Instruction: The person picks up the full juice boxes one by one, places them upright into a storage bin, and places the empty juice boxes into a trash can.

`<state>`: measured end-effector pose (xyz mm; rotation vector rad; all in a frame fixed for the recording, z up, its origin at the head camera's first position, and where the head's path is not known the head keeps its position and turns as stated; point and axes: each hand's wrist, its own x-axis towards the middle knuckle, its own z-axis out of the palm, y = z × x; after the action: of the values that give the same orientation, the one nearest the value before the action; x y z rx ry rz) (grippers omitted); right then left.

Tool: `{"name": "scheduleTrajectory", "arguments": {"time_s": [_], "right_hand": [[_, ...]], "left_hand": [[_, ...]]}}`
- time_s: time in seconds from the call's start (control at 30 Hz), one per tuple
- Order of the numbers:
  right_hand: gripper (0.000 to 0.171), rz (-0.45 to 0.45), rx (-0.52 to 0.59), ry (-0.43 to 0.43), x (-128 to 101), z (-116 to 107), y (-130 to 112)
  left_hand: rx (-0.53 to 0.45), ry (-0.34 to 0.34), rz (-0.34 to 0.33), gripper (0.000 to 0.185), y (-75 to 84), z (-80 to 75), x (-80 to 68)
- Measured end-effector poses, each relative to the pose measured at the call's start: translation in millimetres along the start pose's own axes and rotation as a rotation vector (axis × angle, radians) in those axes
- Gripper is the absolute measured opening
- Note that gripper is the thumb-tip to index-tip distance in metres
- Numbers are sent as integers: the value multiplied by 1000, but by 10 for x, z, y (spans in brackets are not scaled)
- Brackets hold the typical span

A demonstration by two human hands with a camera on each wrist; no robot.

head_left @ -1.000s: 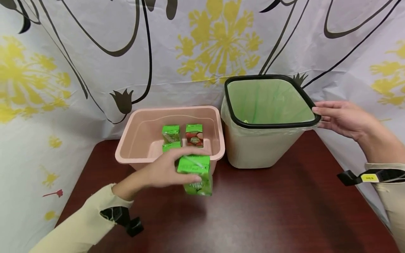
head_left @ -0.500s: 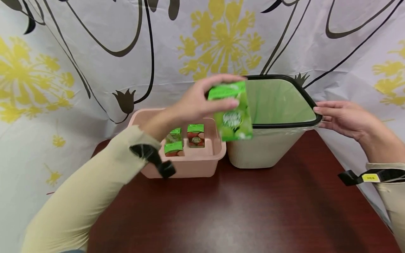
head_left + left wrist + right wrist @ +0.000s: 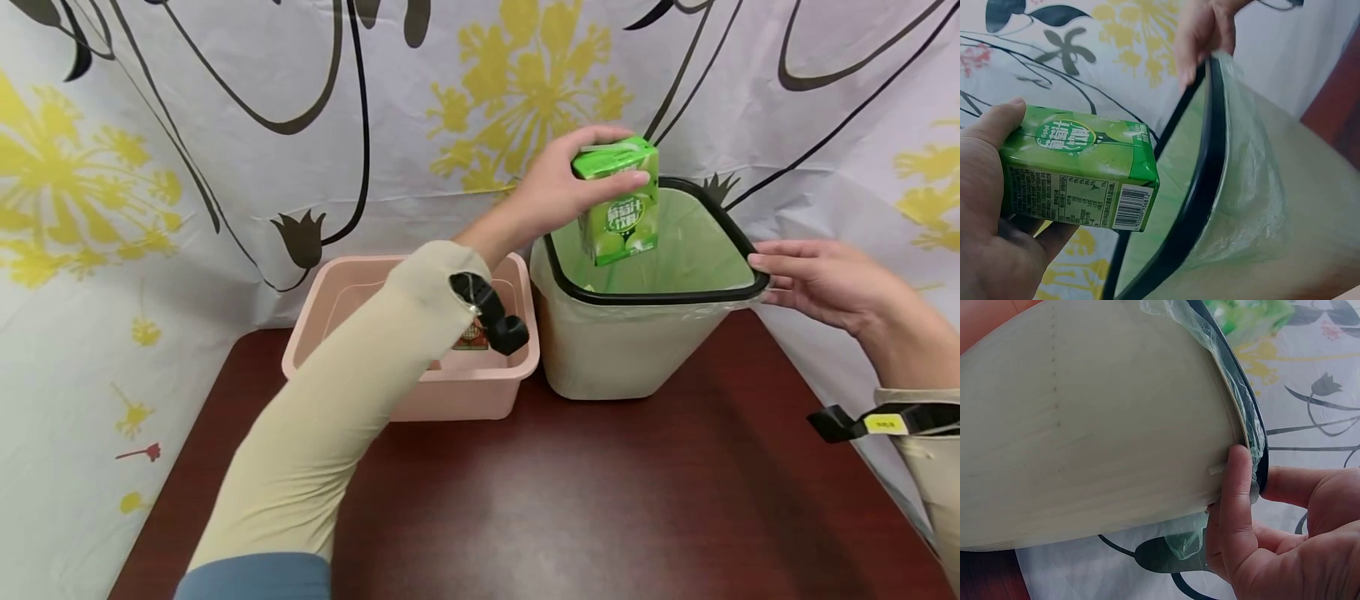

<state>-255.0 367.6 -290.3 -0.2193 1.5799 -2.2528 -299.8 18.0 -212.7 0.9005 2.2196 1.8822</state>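
My left hand grips a green juice box between thumb and fingers, holding it over the left part of a trash can's opening. In the left wrist view the juice box shows its printed front and a barcode side. The trash can is cream, with a black rim and a pale green liner bag. At its right edge my right hand pinches the rim, thumb on top and fingers below, as the right wrist view shows with the hand around the lined edge.
A pink basin stands left of the trash can; my left forearm covers much of it. Inside, a red juice box shows in part. Both containers stand on a dark red table, with a patterned cloth behind.
My left hand has carried the green juice box up and right, from the basin's front edge to above the trash can's opening. My right hand has stayed on the rim.
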Motion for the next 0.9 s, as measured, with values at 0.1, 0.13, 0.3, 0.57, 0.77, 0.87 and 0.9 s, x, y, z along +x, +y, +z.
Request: {"name": "scheduleTrajectory", "arguments": {"time_s": [0.1,0.13,0.3,0.57,0.77,0.87,0.9], "right_hand": [[35,-2,1,3,2,2,1],[35,-2,1,2,3,2,2],[35,-3,0,-1,5,-3,3],[35,3,-5,6,6,-6,1],[36,6,-9,-4,2,6,2],[37,6,-15,-5,-3,15,-6],[37,5,-18,-8,-5,17,-9]], "left_hand": [[39,4,-35,56,-68,45,92],[57,4,-48,58,-87,58,115],[159,-24,-117,74,-138,93,175],[193,-44,-106,58,-124,8,96],[234,-86,-93,55,-27,-171,-63],[265,-119,-85,54,9,-307,-183],[277,-129,-79,53,16,-358,-235]]}}
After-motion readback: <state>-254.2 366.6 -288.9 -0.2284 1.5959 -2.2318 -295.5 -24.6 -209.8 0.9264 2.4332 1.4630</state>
